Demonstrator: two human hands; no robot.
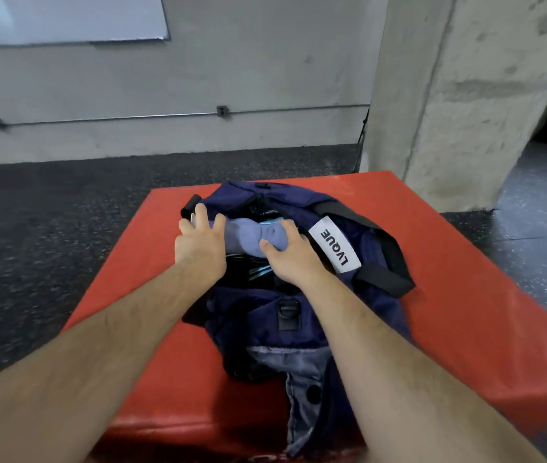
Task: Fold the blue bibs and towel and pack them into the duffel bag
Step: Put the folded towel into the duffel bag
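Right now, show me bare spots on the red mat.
Widest patch: red mat right of the duffel bag. A narrower strip lies left of it. The bag's mouth is crowded: left hand and right hand are on the towel.
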